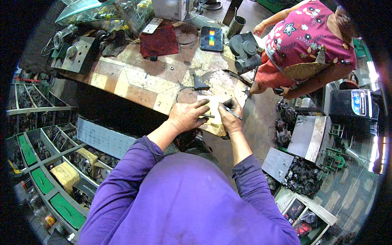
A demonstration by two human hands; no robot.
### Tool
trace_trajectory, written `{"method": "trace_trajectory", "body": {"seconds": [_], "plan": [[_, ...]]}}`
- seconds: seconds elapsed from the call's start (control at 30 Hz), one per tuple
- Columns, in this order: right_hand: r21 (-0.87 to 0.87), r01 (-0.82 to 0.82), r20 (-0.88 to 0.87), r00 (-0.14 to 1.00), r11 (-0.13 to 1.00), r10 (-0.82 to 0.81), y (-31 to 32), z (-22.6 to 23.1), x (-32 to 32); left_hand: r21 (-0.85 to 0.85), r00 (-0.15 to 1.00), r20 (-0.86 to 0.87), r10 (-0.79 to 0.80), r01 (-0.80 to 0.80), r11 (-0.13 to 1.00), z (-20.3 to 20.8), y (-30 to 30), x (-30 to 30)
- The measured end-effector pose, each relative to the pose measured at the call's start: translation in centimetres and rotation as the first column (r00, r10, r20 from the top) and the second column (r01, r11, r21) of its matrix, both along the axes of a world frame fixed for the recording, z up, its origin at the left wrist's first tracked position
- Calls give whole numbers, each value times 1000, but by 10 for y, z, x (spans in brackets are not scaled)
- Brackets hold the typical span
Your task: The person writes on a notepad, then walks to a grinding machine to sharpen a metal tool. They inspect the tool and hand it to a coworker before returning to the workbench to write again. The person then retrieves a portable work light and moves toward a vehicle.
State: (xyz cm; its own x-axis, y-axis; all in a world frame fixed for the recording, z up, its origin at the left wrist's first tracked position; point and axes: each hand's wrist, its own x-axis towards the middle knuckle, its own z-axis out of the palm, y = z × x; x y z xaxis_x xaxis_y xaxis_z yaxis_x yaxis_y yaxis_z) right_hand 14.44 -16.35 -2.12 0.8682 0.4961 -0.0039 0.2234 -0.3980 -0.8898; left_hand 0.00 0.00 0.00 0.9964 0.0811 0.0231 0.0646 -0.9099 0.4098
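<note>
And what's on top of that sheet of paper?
The left hand, a short dark stick, and the right hand holding a pen. The paper directly beneath them is covered.

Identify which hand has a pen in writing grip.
The right hand: it pinches the pen over the paper; the left hand has fingers spread, a slim dark piece beside them.

This looks like a repair workshop: beyond the left hand (185,115), a stained, chipped workbench (122,85) carries a grimy red rag (160,41) and small metal rings (172,68). Well to the left of that hand, racks (41,110) hold jumbled metal parts (83,161); well to the right of the right hand (231,116), dark parts (304,177) lie heaped beside a grey metal box (301,131).
</note>
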Motion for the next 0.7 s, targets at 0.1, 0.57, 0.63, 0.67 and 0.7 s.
{"method": "trace_trajectory", "body": {"seconds": [0.1,0.57,0.63,0.67,0.7], "plan": [[-24,-3,23,1000,1000,3,-9,5,-2,-17,1000,12,2,-2,1000,-1,-10,-1],[-50,-37,41,998,998,39,-4,-2,0,0,1000,28,5,-5,1000,1,-6,-1],[-39,-43,32,999,998,44,-2,-3,2,6,999,49,12,-12,1000,0,-5,-1],[-17,-28,16,999,999,29,-1,-3,1,7,998,54,13,-13,1000,0,-5,-1],[-7,-5,-15,1000,1000,5,1,-3,-1,13,998,54,17,-17,1000,0,-4,-1]]}}
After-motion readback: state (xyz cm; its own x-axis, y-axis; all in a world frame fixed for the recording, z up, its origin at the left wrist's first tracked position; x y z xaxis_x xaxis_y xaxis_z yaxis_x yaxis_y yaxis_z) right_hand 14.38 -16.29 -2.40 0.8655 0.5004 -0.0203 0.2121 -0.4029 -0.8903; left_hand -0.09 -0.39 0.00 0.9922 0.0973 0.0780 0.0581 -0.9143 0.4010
